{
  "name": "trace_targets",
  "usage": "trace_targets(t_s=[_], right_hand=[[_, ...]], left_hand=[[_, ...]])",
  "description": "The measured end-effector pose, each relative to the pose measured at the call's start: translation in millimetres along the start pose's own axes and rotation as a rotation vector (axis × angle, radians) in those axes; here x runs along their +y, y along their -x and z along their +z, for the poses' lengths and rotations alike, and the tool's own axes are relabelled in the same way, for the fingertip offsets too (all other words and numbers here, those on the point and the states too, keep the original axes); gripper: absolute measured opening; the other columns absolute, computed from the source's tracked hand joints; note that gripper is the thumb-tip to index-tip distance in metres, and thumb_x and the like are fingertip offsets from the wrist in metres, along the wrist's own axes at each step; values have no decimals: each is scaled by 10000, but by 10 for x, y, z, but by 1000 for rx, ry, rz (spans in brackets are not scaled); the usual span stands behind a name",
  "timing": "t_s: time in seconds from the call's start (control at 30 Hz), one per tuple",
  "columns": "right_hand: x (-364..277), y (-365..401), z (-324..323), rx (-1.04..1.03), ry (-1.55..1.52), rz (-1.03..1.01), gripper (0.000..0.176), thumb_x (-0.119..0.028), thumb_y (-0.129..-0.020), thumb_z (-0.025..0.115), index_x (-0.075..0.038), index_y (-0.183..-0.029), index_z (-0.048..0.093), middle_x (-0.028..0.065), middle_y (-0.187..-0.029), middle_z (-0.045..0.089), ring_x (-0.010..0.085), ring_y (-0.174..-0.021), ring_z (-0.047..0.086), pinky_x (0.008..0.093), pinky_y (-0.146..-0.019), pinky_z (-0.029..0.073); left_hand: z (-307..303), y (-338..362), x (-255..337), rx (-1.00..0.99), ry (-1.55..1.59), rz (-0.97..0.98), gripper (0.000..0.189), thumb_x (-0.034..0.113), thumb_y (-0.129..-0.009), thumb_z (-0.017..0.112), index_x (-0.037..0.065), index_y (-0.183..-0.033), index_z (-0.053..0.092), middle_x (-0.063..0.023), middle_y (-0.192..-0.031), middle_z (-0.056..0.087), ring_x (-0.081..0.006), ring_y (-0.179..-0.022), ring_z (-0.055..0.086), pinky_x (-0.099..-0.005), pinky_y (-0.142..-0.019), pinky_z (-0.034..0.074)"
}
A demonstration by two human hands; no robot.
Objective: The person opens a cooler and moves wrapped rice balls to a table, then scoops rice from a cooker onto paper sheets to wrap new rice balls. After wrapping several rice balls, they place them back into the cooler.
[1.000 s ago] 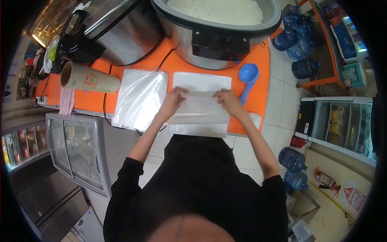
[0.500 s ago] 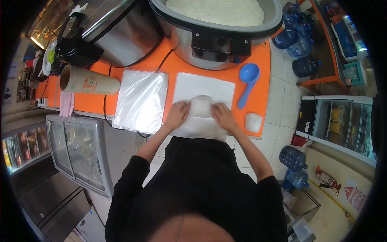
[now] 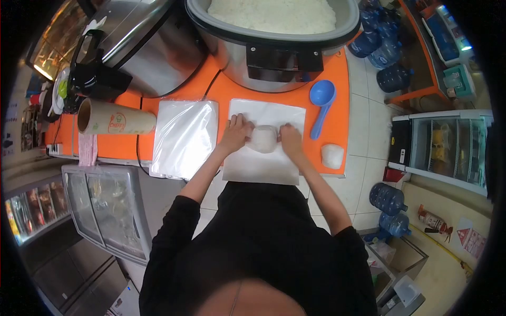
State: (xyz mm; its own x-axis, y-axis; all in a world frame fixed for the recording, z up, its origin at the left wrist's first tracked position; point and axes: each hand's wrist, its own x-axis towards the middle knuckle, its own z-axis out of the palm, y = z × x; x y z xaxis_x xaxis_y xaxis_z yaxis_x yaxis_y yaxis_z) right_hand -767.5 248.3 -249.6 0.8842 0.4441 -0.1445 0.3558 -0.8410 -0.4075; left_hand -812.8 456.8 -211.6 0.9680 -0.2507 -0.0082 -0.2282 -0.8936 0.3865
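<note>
A rounded white rice bundle (image 3: 264, 139) in thin wrapping lies between my hands on a stack of white wrapping sheets (image 3: 261, 171). At its left side my left hand (image 3: 237, 134) pinches the wrapping, with some fingers stretched toward the far side. My right hand (image 3: 290, 141) has its fingers closed on the wrapping at the right side. Another wrapped rice portion (image 3: 332, 156) sits at the table's right corner. Behind it lies a blue rice scoop (image 3: 322, 100), bowl end away from me.
The orange table (image 3: 337, 126) carries a large open cooker (image 3: 232, 60) of white rice, a closed steel cooker (image 3: 179, 58), a pile of shiny plastic-covered sheets (image 3: 184, 137) and a cardboard roll (image 3: 121, 117). A glass-topped chest (image 3: 103, 205) stands left; blue water bottles (image 3: 387, 199) stand right.
The wrapping that was folded toward me is now drawn around the rice, which looks rounder. My left hand's fingers have spread away from me. The view has shifted slightly.
</note>
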Motion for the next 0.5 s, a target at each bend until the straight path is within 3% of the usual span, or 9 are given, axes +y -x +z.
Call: trace_targets(t_s=[0.1,0.2,0.3,0.33,0.4,0.43,0.5], right_hand=[[-99,291,100,125,-145,39,280,-169,-661,702,21,-820,572,187,-895,544,318,-806,555,382,-712,465],[-283,502,-88,207,-786,57,417,-140,-680,693,7,-1045,556,179,-1019,548,279,-894,555,328,-788,454],[-448,606,-199,76,-1460,411,621,-149,-688,697,-14,-1232,429,153,-1091,534,248,-968,533,301,-844,425],[-388,628,-244,-15,-1615,415,768,-166,-641,725,-34,-1289,335,101,-1059,534,228,-983,526,309,-853,430],[-345,725,-548,-126,-1874,279,825,-177,-614,733,-47,-1307,305,99,-1070,521,220,-987,522,314,-854,434],[-314,787,-656,-185,-1997,199,854,-182,-600,737,-53,-1316,290,98,-1076,515,217,-989,520,317,-854,437],[-222,1012,-699,-214,-2056,239,921,-185,-563,737,-90,-1340,253,107,-1113,483,225,-965,533,350,-829,457]], left_hand=[[145,-2,-187,-6,326,246,318,-5,-745,590,48,-1032,464,-143,-1030,502,-305,-947,521,-385,-827,406],[79,61,-113,-273,1006,23,317,-20,-746,594,40,-1022,450,-88,-992,506,-251,-981,519,-346,-854,400],[-113,44,172,-321,1097,5,354,-89,-723,578,37,-1024,440,-83,-954,528,-199,-968,533,-316,-866,395],[-161,20,253,-368,1193,1,400,-67,-701,613,46,-1038,430,-76,-959,520,-187,-968,524,-315,-855,402],[-245,-88,413,-468,1382,-15,502,-22,-656,685,63,-1067,410,-61,-967,503,-164,-969,506,-313,-833,414],[-308,-209,518,-423,1296,126,565,20,-617,722,76,-1079,403,-64,-990,485,-165,-977,493,-317,-832,406],[-388,-397,848,-324,1130,389,698,104,-537,797,101,-1102,388,-70,-1035,448,-169,-994,465,-325,-831,390]])
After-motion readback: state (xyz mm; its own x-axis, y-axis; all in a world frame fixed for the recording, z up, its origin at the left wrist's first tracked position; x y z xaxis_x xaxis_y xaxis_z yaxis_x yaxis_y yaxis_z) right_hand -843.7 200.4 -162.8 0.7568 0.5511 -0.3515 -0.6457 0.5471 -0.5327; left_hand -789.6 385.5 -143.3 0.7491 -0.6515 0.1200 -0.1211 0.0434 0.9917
